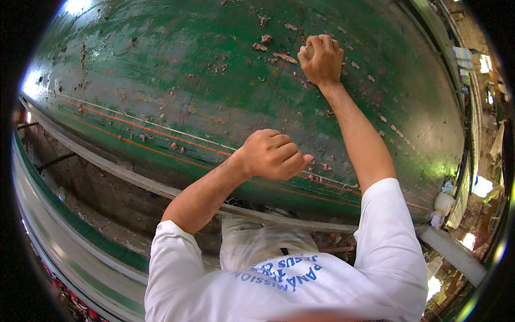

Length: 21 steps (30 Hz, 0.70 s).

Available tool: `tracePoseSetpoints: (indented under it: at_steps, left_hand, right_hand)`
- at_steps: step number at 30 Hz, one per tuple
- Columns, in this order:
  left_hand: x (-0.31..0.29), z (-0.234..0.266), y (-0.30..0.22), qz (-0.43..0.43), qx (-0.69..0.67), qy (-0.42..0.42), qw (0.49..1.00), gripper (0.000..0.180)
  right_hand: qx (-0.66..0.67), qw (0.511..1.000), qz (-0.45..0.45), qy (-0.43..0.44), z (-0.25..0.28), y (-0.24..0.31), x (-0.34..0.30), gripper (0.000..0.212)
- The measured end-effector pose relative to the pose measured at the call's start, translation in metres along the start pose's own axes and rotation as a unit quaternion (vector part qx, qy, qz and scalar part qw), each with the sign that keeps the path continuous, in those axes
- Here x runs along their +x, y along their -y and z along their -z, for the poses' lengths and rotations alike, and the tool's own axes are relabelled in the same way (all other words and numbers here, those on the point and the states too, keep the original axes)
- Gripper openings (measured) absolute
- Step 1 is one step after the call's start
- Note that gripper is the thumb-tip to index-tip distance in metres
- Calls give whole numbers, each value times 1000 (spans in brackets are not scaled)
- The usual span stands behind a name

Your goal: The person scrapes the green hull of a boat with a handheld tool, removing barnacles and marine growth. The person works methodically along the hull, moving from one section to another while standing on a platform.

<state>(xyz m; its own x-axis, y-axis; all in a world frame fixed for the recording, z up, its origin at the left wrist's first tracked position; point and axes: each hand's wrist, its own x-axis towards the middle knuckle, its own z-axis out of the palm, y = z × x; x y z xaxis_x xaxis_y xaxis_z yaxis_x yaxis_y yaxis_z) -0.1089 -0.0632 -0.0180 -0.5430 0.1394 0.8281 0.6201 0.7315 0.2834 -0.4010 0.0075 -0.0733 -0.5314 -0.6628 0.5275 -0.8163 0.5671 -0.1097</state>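
Observation:
A long green table top [225, 86], smeared and worn, lies before me with pinkish, crumbly scraps [265, 39] stuck over it. My right hand [323, 58] reaches to its far side, fingers curled around a small tan piece [309, 52]. Most of that piece is hidden, so its kind does not show. Several flat reddish scraps [284, 57] lie just left of this hand. Nearer to me, my left hand [274, 154] is closed in a fist above the striped near border, thumb pointing right. Its curled fingers hide whatever may be inside.
Orange and white lines [155, 127] run along the table's near side. A grey rail [123, 170] follows the near edge. Behind it at left is another long green-edged surface [70, 225]. At right, a grey beam [453, 255] and a white container [444, 203] stand by the table's corner.

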Motion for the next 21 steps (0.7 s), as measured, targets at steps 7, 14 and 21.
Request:
tracePoseSetpoints:
  at_steps: [7, 14, 21]
  left_hand:
    - [2, -1, 3, -3, 5, 0, 1000, 43]
    - [4, 3, 0, -17, -11, -20, 1000, 51]
    - [1, 5, -2, -11, 0, -19, 1000, 50]
  right_hand:
    - [-38, 997, -71, -1, -6, -24, 27, 25]
    - [-24, 999, -30, 30, 11, -17, 7, 28]
    - [-29, 999, -13, 13, 9, 17, -7, 27]
